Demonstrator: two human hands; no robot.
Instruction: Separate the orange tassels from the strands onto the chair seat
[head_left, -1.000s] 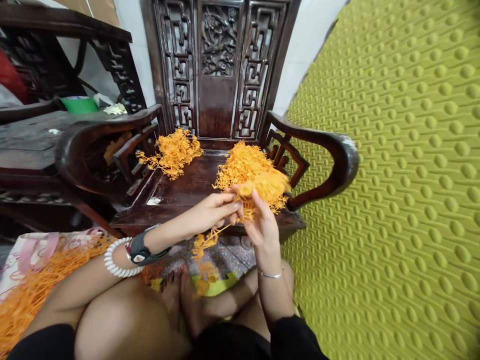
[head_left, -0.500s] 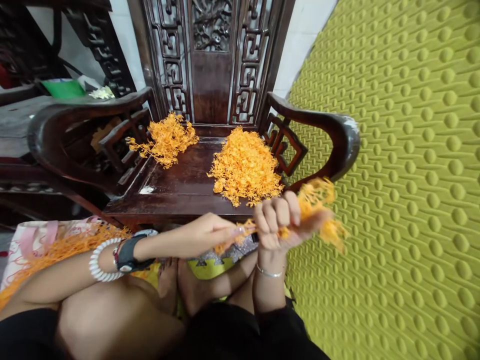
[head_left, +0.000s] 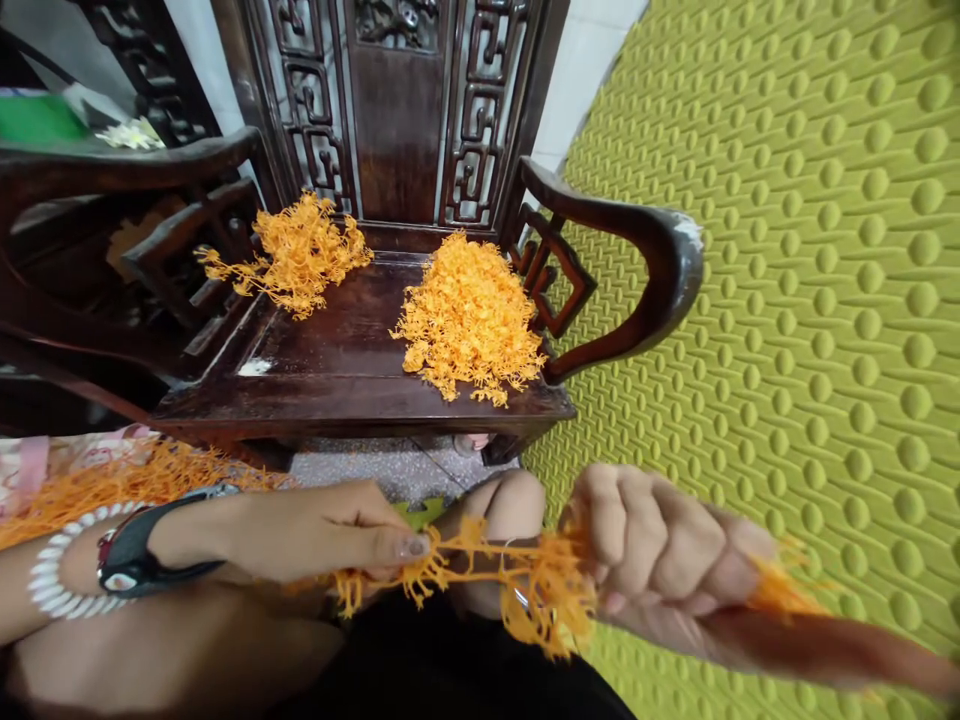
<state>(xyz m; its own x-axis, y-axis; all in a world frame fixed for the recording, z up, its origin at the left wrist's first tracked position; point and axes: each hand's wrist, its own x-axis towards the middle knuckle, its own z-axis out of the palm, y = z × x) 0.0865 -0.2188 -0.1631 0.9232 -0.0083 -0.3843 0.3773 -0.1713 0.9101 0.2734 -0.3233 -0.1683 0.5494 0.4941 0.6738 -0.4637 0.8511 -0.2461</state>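
Note:
My left hand [head_left: 337,540], with a dark watch and a white coiled band at the wrist, is closed on one end of an orange strand with small frilly pieces along it [head_left: 469,560]. On the right, my right hand [head_left: 660,545] is wrapped round a bunch of the same orange pieces [head_left: 551,595]. Part of that bunch sticks out past the fingers on both sides. Two strands stretch between the hands, in front of the chair seat. What lies inside the right palm is hidden.
A dark carved wooden chair [head_left: 337,395] carries a dense orange heap [head_left: 472,315] and a looser orange tangle [head_left: 304,255]. More orange strands [head_left: 142,475] lie at lower left. A green container [head_left: 41,117] stands at upper left; a yellow-green textured mat [head_left: 787,330] fills the right.
Both hands have come lower and nearer, the right one further right. More of the orange strand shows stretched between them. The view has tilted down, and the chair sits higher and further left.

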